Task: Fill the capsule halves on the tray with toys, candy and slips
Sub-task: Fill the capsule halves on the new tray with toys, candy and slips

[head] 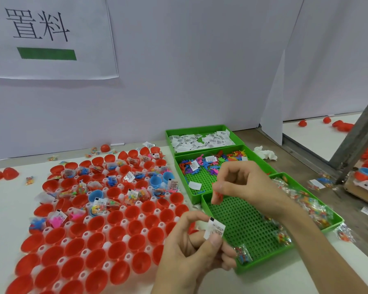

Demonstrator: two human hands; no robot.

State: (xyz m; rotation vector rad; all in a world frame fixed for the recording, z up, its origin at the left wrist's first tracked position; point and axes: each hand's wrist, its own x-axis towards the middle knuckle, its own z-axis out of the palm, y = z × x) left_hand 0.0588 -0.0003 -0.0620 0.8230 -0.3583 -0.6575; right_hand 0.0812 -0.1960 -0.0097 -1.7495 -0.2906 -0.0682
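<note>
A white tray [123, 237] holds many red capsule halves [115, 217] and a few blue ones [155, 181]; the far rows carry toys, candy bags and slips, the near rows show bare insides. My left hand [191, 249] pinches a white printed slip [214, 229] between thumb and forefinger at the tray's right edge. My right hand [242, 183] pinches a small red toy [217, 196] above the nearest green bin [246, 228].
Three green bins sit right of the tray: slips [200, 140] at the back, coloured toys [208, 164] in the middle, candy bags [310, 206] in the nearest. Loose red halves [2, 174], candy bags and a crumpled tissue [265, 152] lie around. A white partition wall stands behind.
</note>
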